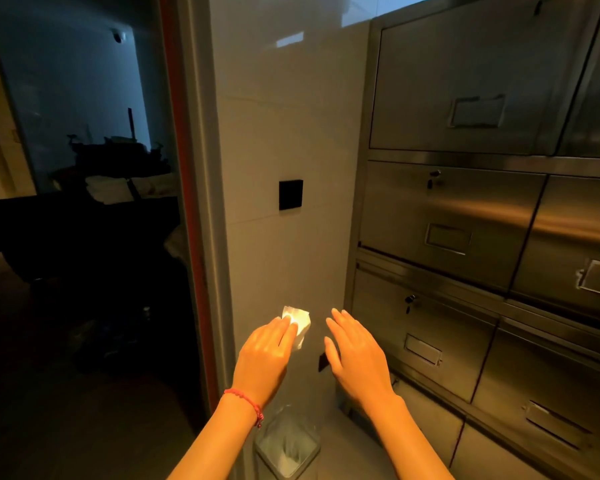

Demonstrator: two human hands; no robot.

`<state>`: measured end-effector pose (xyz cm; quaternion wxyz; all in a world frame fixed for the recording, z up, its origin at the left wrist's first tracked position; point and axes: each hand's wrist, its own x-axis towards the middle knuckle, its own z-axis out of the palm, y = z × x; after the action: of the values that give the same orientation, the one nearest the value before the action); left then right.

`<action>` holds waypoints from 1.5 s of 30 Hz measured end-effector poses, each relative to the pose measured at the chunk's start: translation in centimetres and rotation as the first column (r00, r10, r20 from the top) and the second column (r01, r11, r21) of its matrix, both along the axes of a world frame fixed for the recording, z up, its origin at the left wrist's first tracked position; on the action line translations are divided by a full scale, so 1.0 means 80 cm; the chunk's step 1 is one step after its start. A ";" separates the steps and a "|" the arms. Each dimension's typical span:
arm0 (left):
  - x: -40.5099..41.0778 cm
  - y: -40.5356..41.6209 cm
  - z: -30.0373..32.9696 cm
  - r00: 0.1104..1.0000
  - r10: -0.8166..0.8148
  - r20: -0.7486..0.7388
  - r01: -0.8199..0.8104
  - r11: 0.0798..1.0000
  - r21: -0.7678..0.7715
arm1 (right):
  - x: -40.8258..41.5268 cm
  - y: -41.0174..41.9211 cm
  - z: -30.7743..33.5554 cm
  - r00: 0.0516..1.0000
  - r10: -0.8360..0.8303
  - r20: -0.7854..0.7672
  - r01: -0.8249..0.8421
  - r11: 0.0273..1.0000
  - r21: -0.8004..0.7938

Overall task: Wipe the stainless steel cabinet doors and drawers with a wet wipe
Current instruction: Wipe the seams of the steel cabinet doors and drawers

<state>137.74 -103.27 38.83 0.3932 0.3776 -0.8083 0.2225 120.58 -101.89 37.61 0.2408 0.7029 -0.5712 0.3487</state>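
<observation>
Two hands beside the cabinet (pixel 465 220) edge — left hand (pixel 264 351) grips wipe (pixel 298 323), right hand (pixel 355 355) slack.

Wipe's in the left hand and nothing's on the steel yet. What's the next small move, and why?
Probably swing the left hand with the wet wipe rightward onto the nearest drawer front. The wipe sits in front of the white wall, off the steel, and the right hand is open and empty.
</observation>
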 end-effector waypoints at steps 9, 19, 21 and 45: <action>-0.033 -0.101 -0.019 0.999 -0.030 0.028 0.029 0.998 0.057 | -0.026 -0.093 -0.018 0.999 -0.037 -0.008 0.037 0.996 0.084; -0.087 -0.209 -0.026 1.000 0.011 0.011 -0.012 0.997 0.075 | -0.081 -0.213 -0.025 0.999 0.048 0.011 -0.049 0.985 0.165; -0.099 -0.232 -0.025 0.999 0.041 0.011 -0.041 0.997 0.070 | -0.095 -0.239 -0.025 0.997 0.078 0.029 -0.082 0.979 0.186; -0.127 -0.327 -0.122 0.989 0.142 0.030 -0.145 0.965 0.217 | -0.113 -0.344 -0.117 0.987 0.150 0.052 -0.158 0.942 0.295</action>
<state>127.62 -129.43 29.09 0.3266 0.4745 -0.8011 0.1627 111.53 -129.43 28.22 0.0959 0.7687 -0.5639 0.2863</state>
